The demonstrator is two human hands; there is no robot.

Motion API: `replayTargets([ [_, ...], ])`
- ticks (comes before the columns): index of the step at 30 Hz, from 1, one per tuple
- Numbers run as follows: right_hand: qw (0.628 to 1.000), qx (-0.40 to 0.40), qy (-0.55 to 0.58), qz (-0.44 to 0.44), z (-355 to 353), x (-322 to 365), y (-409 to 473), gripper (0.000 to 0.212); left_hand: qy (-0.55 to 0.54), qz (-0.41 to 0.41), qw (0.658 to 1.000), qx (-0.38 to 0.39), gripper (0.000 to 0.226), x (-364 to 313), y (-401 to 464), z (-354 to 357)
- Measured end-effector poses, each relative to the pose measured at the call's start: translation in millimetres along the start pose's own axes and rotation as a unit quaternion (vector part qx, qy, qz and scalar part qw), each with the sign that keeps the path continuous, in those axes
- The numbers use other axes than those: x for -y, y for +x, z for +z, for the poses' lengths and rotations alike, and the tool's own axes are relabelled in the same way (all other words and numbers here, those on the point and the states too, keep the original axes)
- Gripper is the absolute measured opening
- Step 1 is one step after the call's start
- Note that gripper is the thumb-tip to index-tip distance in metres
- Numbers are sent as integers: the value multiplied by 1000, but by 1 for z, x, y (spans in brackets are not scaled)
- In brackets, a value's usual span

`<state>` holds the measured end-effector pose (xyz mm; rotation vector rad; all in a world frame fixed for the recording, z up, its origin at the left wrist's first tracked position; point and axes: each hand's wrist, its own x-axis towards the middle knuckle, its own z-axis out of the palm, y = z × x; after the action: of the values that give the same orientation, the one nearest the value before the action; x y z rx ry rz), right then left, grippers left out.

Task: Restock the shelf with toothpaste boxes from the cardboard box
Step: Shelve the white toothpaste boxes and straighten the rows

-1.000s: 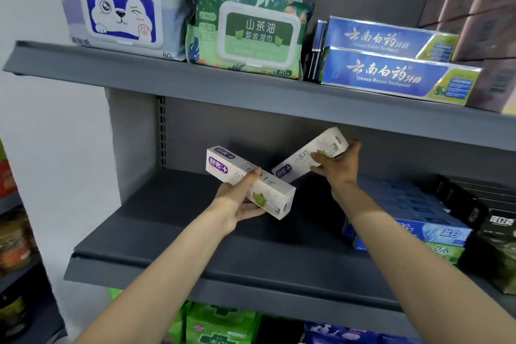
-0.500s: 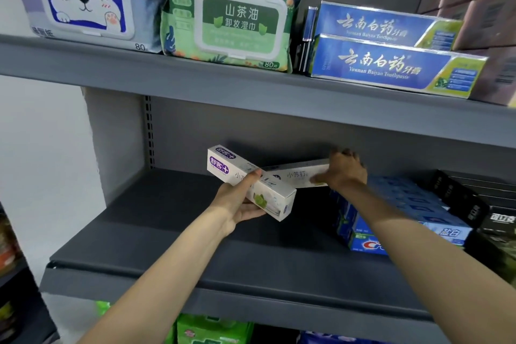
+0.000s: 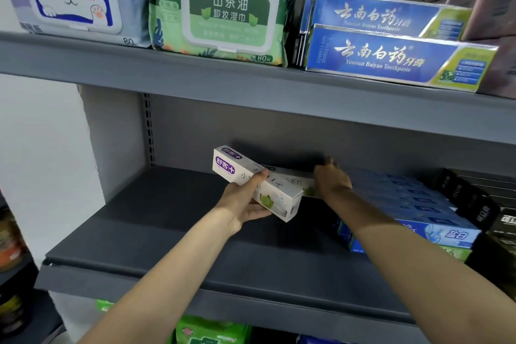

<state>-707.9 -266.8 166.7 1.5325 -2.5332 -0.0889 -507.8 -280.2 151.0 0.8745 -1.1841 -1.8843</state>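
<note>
Grey shelf (image 3: 173,234) takes up most of the head view, upper tier above it with wipes packs (image 3: 220,14) and blue toothpaste boxes (image 3: 391,61). Blue box stack (image 3: 413,204) sits at the shelf's right, black boxes (image 3: 469,201) beyond it. Front white toothpaste box (image 3: 251,181) is held off the shelf, tilted, left hand (image 3: 245,201) wrapped around it, thumb on top. Rear white toothpaste box (image 3: 296,181) lies flat near the back wall, just beside the blue stack; right hand (image 3: 332,179) curls over its right end.
</note>
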Motion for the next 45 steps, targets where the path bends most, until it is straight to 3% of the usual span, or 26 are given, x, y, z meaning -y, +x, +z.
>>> replayTargets([
  [3, 997, 53, 35, -38, 8, 0, 2, 41, 23, -9, 1000, -18, 39, 3, 3, 0],
  [5, 987, 39, 147, -45, 5, -2, 4, 37, 25, -10, 999, -24, 39, 5, 6, 0],
  [8, 911, 6, 403, -83, -17, -1, -14, 35, 15, -7, 999, -29, 38, 7, 10, 2],
  [10, 854, 68, 492, -152, -32, 2, -37, 37, 15, -1, 999, -31, 38, 9, 12, 5],
  [12, 876, 117, 416, -215, -36, 3, -53, 43, 15, 3, 1000, -14, 38, 10, 13, 9],
  [15, 923, 65, 311, -216, -32, 0, -51, 37, 44, -4, 999, 19, 37, 10, 14, 15],
  [17, 927, 46, 321, -191, -32, -7, -47, 38, 60, 8, 998, -30, 42, 8, 22, 13],
  [19, 926, 50, 330, -176, -30, -15, -41, 40, 79, 45, 988, -128, 59, 4, 33, 1],
  [21, 938, 57, 296, -171, -28, -20, -35, 41, 112, 82, 975, -174, 73, 1, 42, -13],
  [24, 960, 72, 220, -156, -21, -20, -26, 46, 224, 66, 965, -119, 46, -1, 43, -16],
  [27, 975, 49, 174, -126, -9, -16, -15, 47, 305, 87, 939, -132, 15, 3, 43, -13],
  [30, 988, 46, 117, -90, 3, -14, -10, 50, 333, 100, 931, -111, 15, 6, 45, -7],
  [34, 998, 20, 18, -59, 12, -5, -12, 49, 387, 85, 915, -69, 34, 5, 50, -3],
  [39, 994, 27, 66, -79, 20, 5, -9, 45, 457, 89, 883, -52, 43, 6, 54, -7],
  [42, 991, 20, 107, -76, 15, 11, -18, 50, 505, 122, 853, -47, 45, 4, 52, -10],
  [45, 984, -9, 166, -68, 9, 22, -35, 47, 609, 189, 767, -77, 43, 4, 40, -13],
])
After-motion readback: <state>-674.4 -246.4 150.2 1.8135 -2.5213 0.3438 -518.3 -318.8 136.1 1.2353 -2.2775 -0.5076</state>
